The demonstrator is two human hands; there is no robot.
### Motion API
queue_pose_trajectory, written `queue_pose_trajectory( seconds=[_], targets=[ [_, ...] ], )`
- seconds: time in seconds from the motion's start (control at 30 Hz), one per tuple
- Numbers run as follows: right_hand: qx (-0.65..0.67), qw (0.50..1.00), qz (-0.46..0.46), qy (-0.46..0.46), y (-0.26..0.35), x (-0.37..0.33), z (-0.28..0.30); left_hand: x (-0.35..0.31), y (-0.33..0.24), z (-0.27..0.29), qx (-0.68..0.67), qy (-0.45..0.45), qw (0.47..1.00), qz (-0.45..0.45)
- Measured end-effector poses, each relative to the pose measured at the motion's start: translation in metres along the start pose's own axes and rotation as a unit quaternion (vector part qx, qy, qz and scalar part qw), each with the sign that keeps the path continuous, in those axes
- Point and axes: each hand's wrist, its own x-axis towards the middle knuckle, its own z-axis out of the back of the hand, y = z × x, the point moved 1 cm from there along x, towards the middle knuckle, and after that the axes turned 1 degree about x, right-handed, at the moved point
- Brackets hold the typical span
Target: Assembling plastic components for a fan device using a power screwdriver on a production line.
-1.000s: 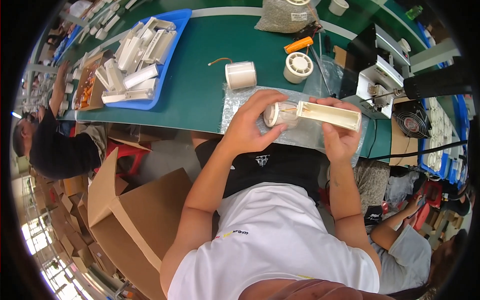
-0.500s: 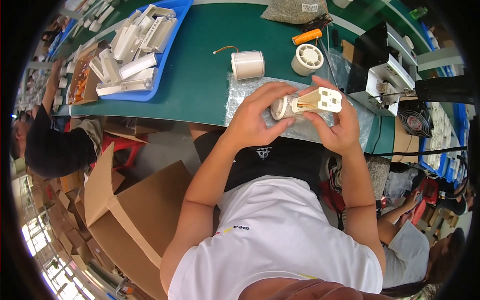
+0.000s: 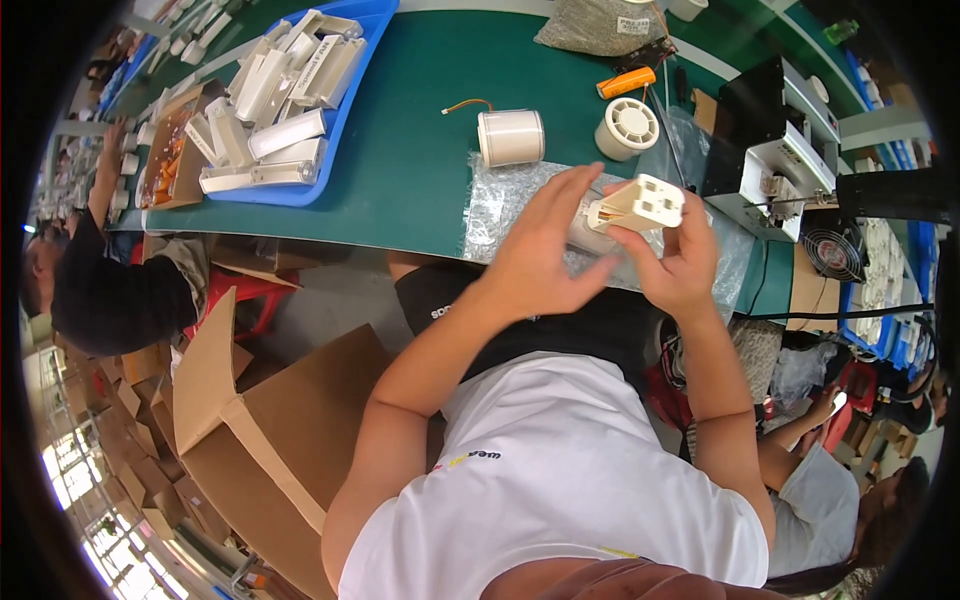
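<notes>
My right hand [image 3: 682, 262] grips a cream plastic housing [image 3: 657, 202] with square openings in its end, held above the bubble wrap [image 3: 492, 208]. A pale cylinder [image 3: 590, 236] adjoins the housing on its left, partly hidden by my left hand [image 3: 535, 255]. The left fingers and thumb are spread apart beside the cylinder; whether they touch it I cannot make out. Farther back, a white cylinder [image 3: 512, 138] with an orange lead lies on the green bench. Right of it sits a round white part [image 3: 628, 128] with a vented top, near an orange cylindrical battery [image 3: 626, 82].
A blue tray [image 3: 335, 160] of white housings sits at the left, beside a cardboard box [image 3: 160, 150] of orange pieces. At the right are a black machine [image 3: 740, 140] and a small fan [image 3: 835, 245]. A large carton [image 3: 300, 420] stands below. People sit on both sides.
My left hand has loosened from the cylinder, its fingers and thumb spreading apart. My right hand still holds the housing. The whole view has shifted slightly.
</notes>
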Motion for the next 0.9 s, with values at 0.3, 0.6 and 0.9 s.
queue_pose_trajectory(
  seconds=[0.3, 0.6, 0.9],
  targets=[
    [-0.097, 0.993, 0.052, -0.045, 0.012, 0.001, -0.013, 0.000, 0.013, -0.034, 0.030, -0.088, 0.996, 0.005],
    [-0.062, 0.991, 0.057, 0.106, 0.001, 0.000, 0.009, -0.012, -0.011, 0.007, 0.127, -0.051, 0.989, -0.048],
    [-0.031, 0.992, 0.095, 0.083, 0.000, 0.004, 0.013, -0.002, 0.004, 0.021, 0.021, 0.040, 0.999, 0.022]
  ],
)
